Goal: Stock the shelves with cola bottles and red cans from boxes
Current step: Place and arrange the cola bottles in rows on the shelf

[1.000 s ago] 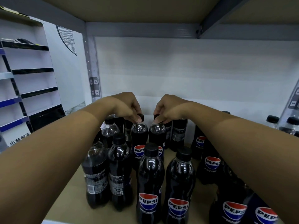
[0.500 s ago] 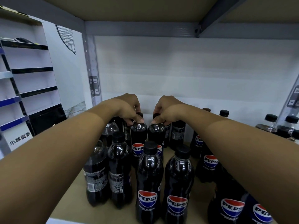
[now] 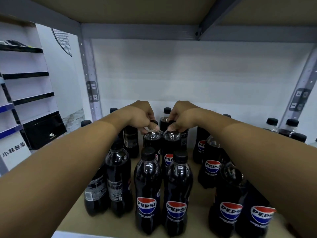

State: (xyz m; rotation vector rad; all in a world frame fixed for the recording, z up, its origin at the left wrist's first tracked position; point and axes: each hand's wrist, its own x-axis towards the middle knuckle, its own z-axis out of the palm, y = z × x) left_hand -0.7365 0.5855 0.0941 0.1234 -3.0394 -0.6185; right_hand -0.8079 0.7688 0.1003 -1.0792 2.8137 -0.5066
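Several black-capped cola bottles stand in rows on the tan shelf board point(image 3: 193, 189). My left hand point(image 3: 143, 115) pinches the cap of one mid-row cola bottle point(image 3: 151, 140). Right beside it, my right hand point(image 3: 180, 115) pinches the cap of the neighbouring cola bottle point(image 3: 171, 145). Both bottles are upright and touch each other. Two more bottles point(image 3: 147, 191) stand in front of them near the shelf's front edge. No red cans or boxes are in view.
The shelf above point(image 3: 154, 7) hangs low over the bottles. Grey uprights point(image 3: 89, 79) frame the bay, with a white back wall point(image 3: 197, 74). More bottles point(image 3: 289, 127) stand at the far right. A white display rack point(image 3: 25, 86) is to the left.
Both hands, still on the two bottle caps, have stayed close together; the view has shifted so that more bottles behind and to the right show.
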